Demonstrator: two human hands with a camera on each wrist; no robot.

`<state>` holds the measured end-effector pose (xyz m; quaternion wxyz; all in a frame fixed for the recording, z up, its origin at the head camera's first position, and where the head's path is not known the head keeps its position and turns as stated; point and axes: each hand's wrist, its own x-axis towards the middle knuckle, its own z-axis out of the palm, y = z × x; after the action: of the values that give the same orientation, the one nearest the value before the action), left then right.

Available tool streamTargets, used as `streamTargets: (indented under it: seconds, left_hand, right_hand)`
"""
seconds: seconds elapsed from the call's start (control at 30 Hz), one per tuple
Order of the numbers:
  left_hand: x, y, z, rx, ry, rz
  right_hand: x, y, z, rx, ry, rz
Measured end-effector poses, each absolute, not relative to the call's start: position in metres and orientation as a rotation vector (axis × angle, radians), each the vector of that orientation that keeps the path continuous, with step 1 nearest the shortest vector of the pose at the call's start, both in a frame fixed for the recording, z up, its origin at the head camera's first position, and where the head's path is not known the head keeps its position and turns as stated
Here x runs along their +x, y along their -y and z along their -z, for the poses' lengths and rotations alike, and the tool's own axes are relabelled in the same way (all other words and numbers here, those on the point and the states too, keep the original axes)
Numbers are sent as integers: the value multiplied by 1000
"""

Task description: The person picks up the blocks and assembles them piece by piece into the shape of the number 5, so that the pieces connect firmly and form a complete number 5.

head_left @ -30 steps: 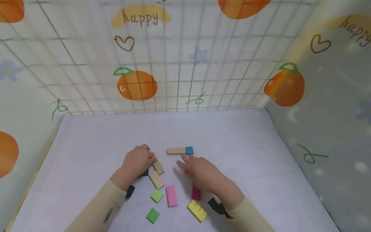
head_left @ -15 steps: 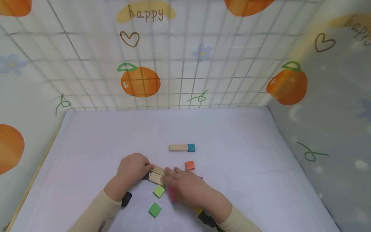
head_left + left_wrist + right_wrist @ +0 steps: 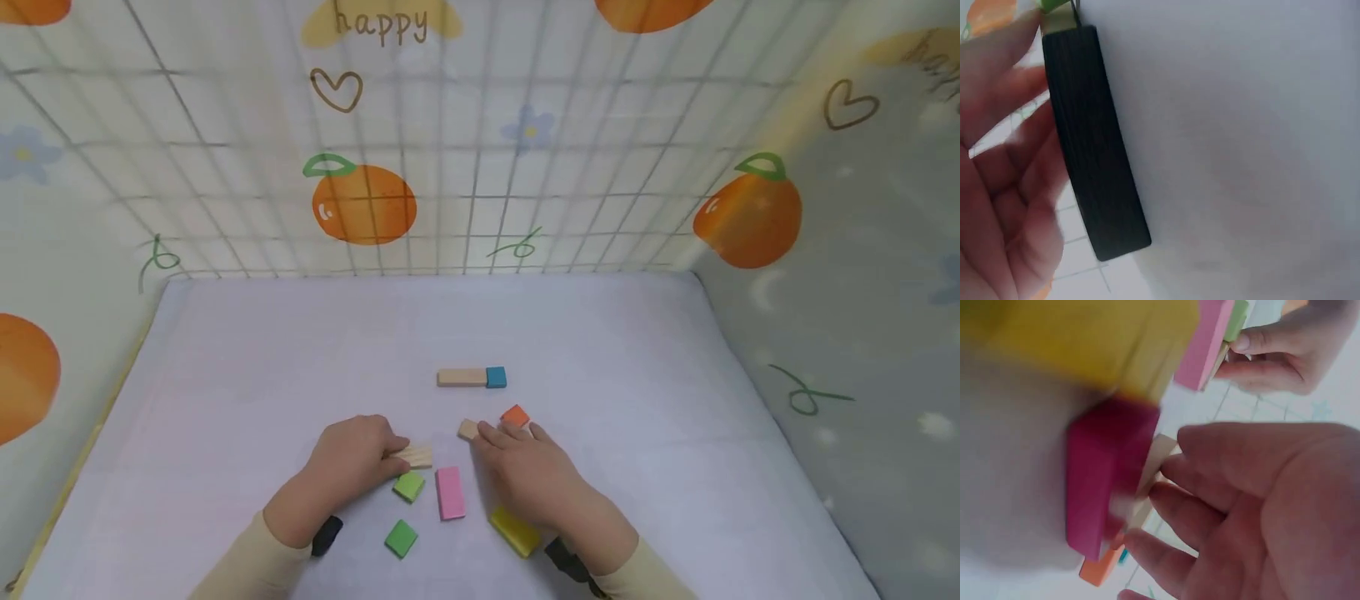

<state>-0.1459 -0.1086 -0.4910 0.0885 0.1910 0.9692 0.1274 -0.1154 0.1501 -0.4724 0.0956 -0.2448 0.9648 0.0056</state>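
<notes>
My left hand pinches a pale ridged wooden block between thumb and fingers. Close under that hand, in the left wrist view, lies a long black block, which the hand hides from the head view. Further right, my right hand lies palm down, its fingers extended over a plain wooden block; in the right wrist view the fingertips are right at this block. An orange block shows just past those fingers. A magenta block sits beside the right hand, hidden in the head view.
Between the hands lies a pink block, with a light green block and a darker green block nearby. A yellow block is by the right wrist. Further back, a wooden block adjoins a blue block.
The right hand went left to the wooden blocks, then back right with the plain one under its fingers. The orange block has turned and shifted right. The left hand now pinches the ridged block.
</notes>
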Motion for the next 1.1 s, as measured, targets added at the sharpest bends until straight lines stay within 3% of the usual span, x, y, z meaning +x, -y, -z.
streamTargets:
  seconds: [0.4, 0.7, 1.1]
  left_hand:
    - [-179, 94, 479, 246, -2960, -413]
    - [-172, 118, 459, 207, -2876, -409]
    - [-187, 93, 483, 320, -2971, -276]
  right_hand:
    - [-129, -151, 444, -609, -2882, 23]
    - [-126, -107, 454, -764, -2709, 14]
    - [-133, -91, 467, -699, -2739, -78]
